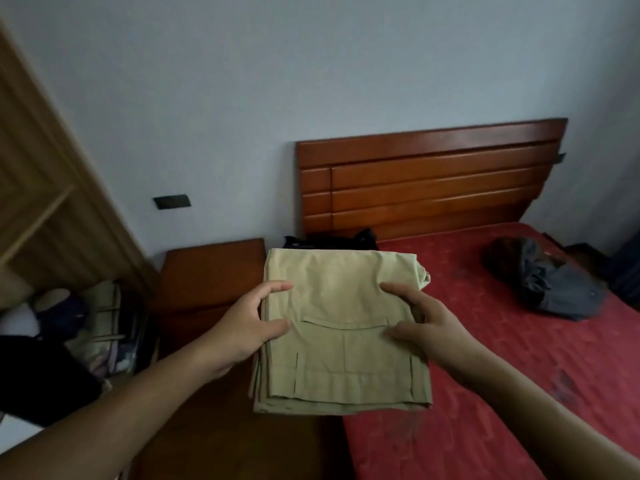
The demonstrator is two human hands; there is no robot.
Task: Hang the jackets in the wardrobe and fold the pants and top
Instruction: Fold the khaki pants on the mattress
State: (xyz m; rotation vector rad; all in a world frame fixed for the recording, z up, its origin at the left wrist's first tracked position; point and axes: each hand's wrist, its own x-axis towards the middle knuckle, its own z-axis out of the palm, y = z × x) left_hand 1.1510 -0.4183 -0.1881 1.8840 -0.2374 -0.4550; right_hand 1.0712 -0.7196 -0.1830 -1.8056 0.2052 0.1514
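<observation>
Folded khaki pants (341, 355) form a thick rectangle held in the air over the left edge of the red bed (519, 375). My left hand (247, 327) grips the stack's left side, thumb on top and fingers underneath. My right hand (426, 323) grips its right side the same way. A crumpled grey and dark garment (547, 282) lies on the bed at the right. A black garment (332, 241) lies by the headboard, mostly hidden behind the pants.
A wooden headboard (429, 178) stands against the wall. A wooden nightstand (211, 271) sits left of the bed. Further left, an open wooden wardrobe (45, 202) holds a heap of bags and clothes (97, 323) at its foot.
</observation>
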